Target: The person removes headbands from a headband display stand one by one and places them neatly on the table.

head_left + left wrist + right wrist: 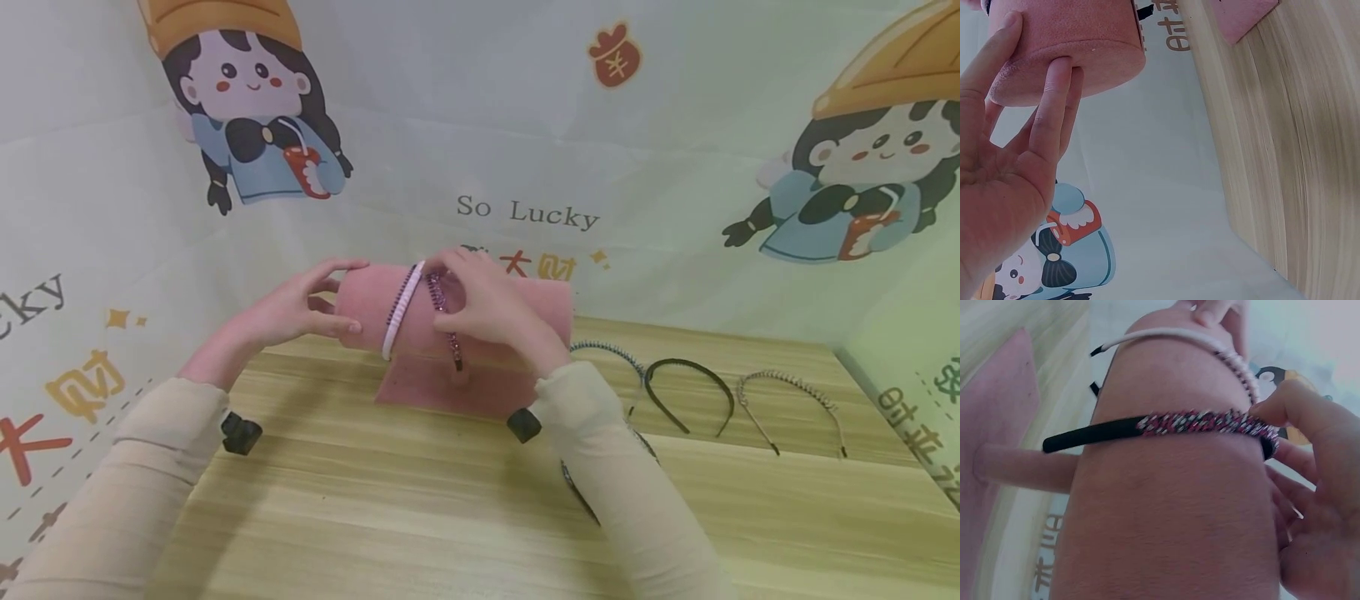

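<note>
A pink plush cylinder on a stand point(360, 287) lies crosswise on the table in the head view. My left hand point(288, 308) holds its left end, thumb on the near side and other fingers over the top and end face point(1104, 69). Around the roll's left half sits a white headband point(403, 312) with dark coils along it. To the right of that, my right hand point(491, 304) pinches a glittery pink-and-silver headband point(1197, 422) over the roll. Its black tip point(1063, 440) sticks out past the roll's side. Some right fingers are hidden behind the roll.
On the table right of the stand lie a bluish coiled headband point(609, 348), a black headband point(688, 364) and a beige coiled headband point(791, 379). Another dark headband point(581, 496) is partly under my right forearm. Printed cloth point(420, 108) hangs behind the wooden table point(360, 517).
</note>
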Motion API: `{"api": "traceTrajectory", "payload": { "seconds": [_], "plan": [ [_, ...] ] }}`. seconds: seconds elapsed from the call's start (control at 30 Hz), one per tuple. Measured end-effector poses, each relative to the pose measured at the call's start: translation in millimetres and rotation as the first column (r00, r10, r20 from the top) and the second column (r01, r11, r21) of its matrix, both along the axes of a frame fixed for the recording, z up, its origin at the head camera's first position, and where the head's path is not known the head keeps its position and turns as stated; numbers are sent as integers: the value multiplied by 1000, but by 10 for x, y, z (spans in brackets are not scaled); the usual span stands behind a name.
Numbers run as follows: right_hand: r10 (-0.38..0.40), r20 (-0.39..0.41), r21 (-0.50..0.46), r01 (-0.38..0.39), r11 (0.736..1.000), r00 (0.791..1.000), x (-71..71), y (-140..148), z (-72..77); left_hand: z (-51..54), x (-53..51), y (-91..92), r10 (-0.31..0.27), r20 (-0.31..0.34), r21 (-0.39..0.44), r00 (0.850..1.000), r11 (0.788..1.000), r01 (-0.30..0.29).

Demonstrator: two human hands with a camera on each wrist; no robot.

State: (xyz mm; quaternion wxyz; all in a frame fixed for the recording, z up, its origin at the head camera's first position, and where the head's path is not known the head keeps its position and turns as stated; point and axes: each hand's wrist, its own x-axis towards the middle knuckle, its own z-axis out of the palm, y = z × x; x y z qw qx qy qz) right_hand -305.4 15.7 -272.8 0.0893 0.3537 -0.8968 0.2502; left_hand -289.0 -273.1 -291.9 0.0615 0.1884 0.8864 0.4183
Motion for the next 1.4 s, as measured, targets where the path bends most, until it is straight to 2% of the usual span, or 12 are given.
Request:
{"api": "traceTrajectory", "payload": {
  "seconds": [0.17, 0.33, 0.6, 0.8, 1.1, 1.4],
  "plan": [
    [-11, 21, -11, 11, 1000, 1000, 66, 31, 34, 17, 11, -3, -12, 7, 11, 1000, 1000, 12],
    [-35, 88, -119, 45, 992, 996, 184, 75, 37, 11, 4, -11, -8, 14, 16, 1000, 1000, 8],
    [-49, 160, -284, 93, 954, 986, 297, 151, -7, -5, -6, -16, 20, 24, -3, 999, 1000, -20],
    [-33, 153, -380, 90, 921, 988, 339, 191, 9, -8, -27, -16, 5, 13, 5, 1000, 1000, -5],
    [-32, 199, -462, 122, 878, 980, 380, 223, 24, 14, 1, -6, 12, -7, -20, 1000, 1000, -12],
    [-57, 282, -510, 199, 837, 958, 399, 223, 21, 1, -28, -17, 1, -8, -21, 1000, 1000, -1]
  ]
}}
